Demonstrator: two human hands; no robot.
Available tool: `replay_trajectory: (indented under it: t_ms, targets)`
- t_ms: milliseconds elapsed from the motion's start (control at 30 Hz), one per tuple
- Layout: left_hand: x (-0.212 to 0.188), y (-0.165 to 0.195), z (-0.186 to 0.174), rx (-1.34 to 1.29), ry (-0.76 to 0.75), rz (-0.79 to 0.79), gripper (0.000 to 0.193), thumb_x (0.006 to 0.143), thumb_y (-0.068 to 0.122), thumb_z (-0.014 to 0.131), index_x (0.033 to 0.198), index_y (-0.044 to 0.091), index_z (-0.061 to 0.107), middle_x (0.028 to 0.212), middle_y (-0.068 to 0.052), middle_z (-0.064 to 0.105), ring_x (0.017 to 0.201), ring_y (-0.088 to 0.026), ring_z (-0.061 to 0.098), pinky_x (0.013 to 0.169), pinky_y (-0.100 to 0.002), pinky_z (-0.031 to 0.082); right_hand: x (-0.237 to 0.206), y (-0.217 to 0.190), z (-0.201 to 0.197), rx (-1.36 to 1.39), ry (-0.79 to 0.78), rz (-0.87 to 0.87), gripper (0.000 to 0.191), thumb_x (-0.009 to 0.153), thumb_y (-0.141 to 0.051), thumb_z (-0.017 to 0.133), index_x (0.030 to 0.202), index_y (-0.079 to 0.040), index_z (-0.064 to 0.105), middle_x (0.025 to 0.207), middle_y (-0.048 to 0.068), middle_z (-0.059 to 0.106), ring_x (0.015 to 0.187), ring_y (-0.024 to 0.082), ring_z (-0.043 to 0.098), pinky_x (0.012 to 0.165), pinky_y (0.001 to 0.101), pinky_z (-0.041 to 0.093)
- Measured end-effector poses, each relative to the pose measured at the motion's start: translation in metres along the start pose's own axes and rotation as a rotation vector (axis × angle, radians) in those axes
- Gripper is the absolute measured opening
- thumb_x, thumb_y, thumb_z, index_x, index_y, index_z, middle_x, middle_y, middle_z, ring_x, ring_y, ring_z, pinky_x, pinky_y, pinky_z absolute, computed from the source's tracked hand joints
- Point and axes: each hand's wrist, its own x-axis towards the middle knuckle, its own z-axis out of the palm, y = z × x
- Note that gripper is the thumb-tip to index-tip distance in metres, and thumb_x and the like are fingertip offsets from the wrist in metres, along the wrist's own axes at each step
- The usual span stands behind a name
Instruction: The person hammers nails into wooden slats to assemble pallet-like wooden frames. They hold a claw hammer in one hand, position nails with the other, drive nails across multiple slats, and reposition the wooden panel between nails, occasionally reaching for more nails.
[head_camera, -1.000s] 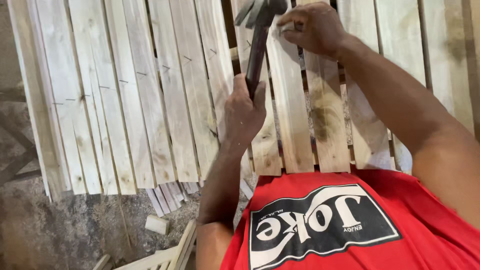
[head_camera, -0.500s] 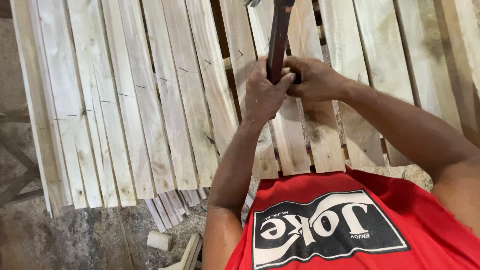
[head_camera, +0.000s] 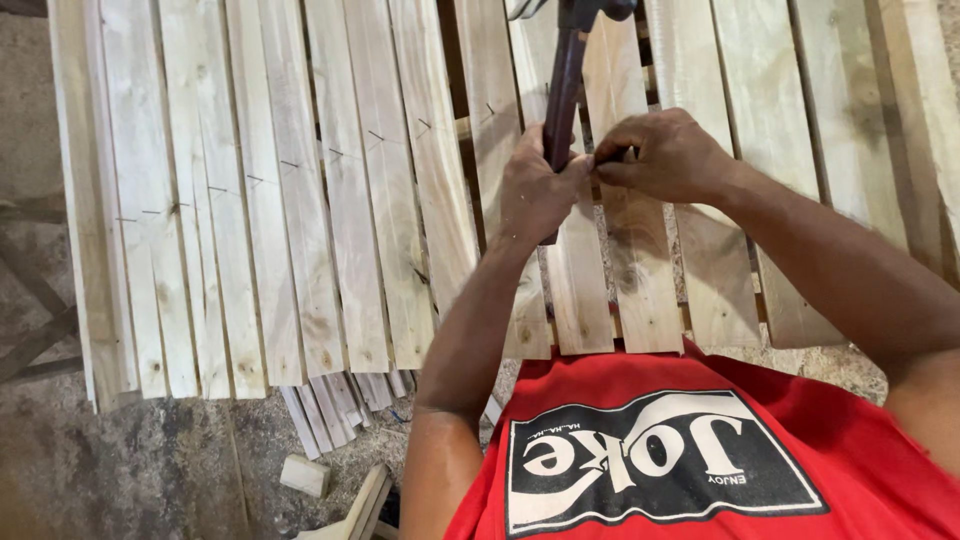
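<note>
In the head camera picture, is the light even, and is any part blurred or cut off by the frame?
Head view: soft, even light on the pale wooden slats, no glare, only faint shadows in the gaps; the left hand and right hand look sharp; the hammer head is cut off by the top edge and slightly blurred; the floor at lower left is darker.

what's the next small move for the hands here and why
Probably set the small thing pinched in the right hand, likely a nail though too small to tell, on a slat. The left hand holds the hammer with its head up at the frame top, and the right fingertips meet beside the handle, above the slat.
</note>
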Motion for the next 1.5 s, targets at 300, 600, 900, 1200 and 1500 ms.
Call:
replay_trajectory:
  t_ms: [300, 600, 900, 1200, 1500]
  targets:
    - [-0.001, 0.006, -0.014, 0.075, 0.021, -0.007, 0.028, 0.091, 0.024, 0.076, 0.103, 0.002, 0.063, 0.072, -0.003, 0.067, 0.055, -0.010, 0.067, 0.046, -0.030, 0.055, 0.032, 0.073, -0.022, 0.120, 0.159, 0.150, 0.018, 0.099, -0.020, 0.077, 0.114, -0.009, 0.079, 0.102, 0.008, 0.078, 0.084, 0.016, 0.074, 0.075, 0.0316, 0.060]
    - [-0.024, -0.005, -0.032, -0.018, 0.068, -0.049, 0.024, 0.094, 0.022, 0.073, 0.099, 0.002, 0.060, 0.070, -0.001, 0.063, 0.055, -0.009, 0.063, 0.050, -0.029, 0.052, 0.055, 0.098, -0.008, 0.110, 0.250, 0.094, 0.025, 0.102, -0.024, 0.080, 0.119, -0.006, 0.078, 0.104, 0.010, 0.076, 0.088, 0.018, 0.073, 0.077, 0.0330, 0.059]
    - [-0.030, -0.021, -0.031, -0.001, 0.040, -0.100, 0.029, 0.094, 0.027, 0.073, 0.103, 0.003, 0.059, 0.070, -0.002, 0.062, 0.055, -0.010, 0.063, 0.050, -0.030, 0.053, 0.053, 0.108, -0.002, 0.008, 0.316, -0.066, 0.021, 0.106, -0.021, 0.080, 0.118, -0.004, 0.078, 0.110, 0.012, 0.076, 0.093, 0.022, 0.074, 0.086, 0.0352, 0.061]
    - [-0.029, -0.008, -0.016, 0.486, 0.055, 0.113, 0.038, 0.105, 0.036, 0.056, 0.124, 0.003, 0.053, 0.072, -0.009, 0.067, 0.052, -0.018, 0.066, 0.044, -0.036, 0.054, 0.047, 0.114, 0.007, -0.160, 0.402, -0.237, 0.011, 0.101, -0.015, 0.084, 0.107, -0.007, 0.081, 0.097, 0.010, 0.074, 0.087, 0.023, 0.072, 0.077, 0.0364, 0.058]
    - [-0.038, 0.020, -0.012, 0.501, 0.188, 0.370, 0.034, 0.105, 0.033, 0.059, 0.121, 0.004, 0.049, 0.082, -0.020, 0.070, 0.070, -0.043, 0.071, 0.060, -0.052, 0.054, 0.049, 0.117, 0.007, -0.206, 0.424, -0.301, 0.012, 0.098, -0.015, 0.084, 0.107, -0.009, 0.080, 0.096, 0.009, 0.074, 0.083, 0.021, 0.072, 0.077, 0.0350, 0.058]
